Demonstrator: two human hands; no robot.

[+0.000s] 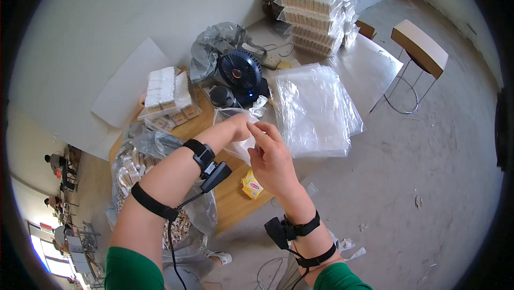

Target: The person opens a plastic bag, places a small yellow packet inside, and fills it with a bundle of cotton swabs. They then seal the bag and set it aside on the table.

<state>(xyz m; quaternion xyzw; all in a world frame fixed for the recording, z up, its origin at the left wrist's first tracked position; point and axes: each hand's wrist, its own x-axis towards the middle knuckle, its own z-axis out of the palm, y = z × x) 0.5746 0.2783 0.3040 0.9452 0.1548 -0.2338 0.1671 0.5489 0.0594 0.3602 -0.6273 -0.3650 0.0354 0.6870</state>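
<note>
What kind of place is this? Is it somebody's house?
Probably a packing workshop, not a house. There's a tall stack of filled bags, a pile of flat clear plastic, and other people in the background.

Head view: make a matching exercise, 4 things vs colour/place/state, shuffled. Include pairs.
1. Fan
2. Small packets
3. Stack of plastic bags
4. Thin clear bag

A. Lying flat, to the right of the hands
B. At the left hand
C. Dark, with a round front
D. Mostly yellow, near the table edge

Pairs: 1-C, 2-D, 3-A, 4-B
</note>
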